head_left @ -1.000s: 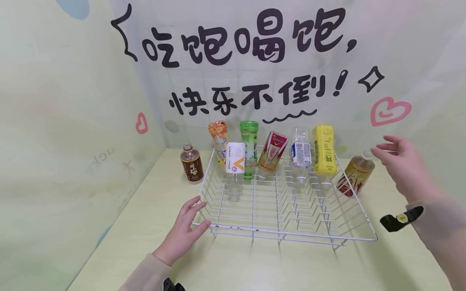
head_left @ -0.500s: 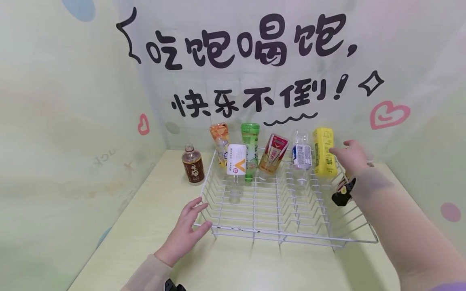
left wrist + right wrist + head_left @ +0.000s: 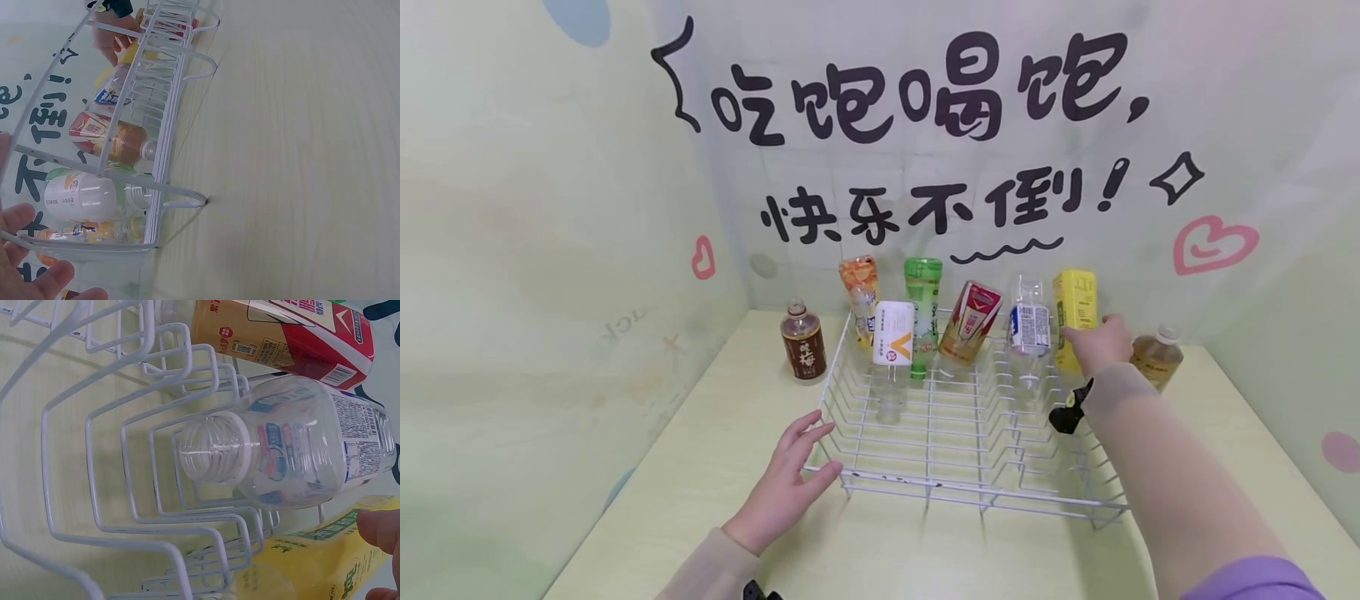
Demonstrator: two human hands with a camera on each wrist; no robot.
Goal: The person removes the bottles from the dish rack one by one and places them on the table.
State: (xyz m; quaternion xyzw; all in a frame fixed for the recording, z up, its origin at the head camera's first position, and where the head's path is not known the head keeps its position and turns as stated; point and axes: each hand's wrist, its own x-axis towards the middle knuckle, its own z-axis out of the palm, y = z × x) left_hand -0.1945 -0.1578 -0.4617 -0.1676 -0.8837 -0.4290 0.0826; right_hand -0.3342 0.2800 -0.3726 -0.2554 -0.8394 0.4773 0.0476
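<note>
A white wire dish rack (image 3: 925, 479) holds several upside-down bottles in a row along its back. My right hand (image 3: 1101, 342) holds the yellow bottle (image 3: 1077, 300) at the right end, thumb across its front and fingers at its right side. In the right wrist view, the thumb (image 3: 378, 530) lies against the yellow label, beside a clear bottle (image 3: 300, 444) with an open neck. My left hand (image 3: 790, 479) is at the rack's front left corner, fingers spread and relaxed around the rim; in the left wrist view its fingertips (image 3: 53, 278) are by the corner wire.
A brown-labelled bottle (image 3: 803, 342) stands upright left of the rack, and a capped amber bottle (image 3: 1157, 354) stands to its right. Orange (image 3: 859, 292), green (image 3: 922, 292), white-labelled (image 3: 893, 333) and red-labelled (image 3: 972, 325) bottles lean in the rack. A printed wall rises behind.
My right hand has moved left from beside the amber bottle to the yellow bottle and taken hold of it. The left hand stays at the rack's corner; the view has shifted slightly.
</note>
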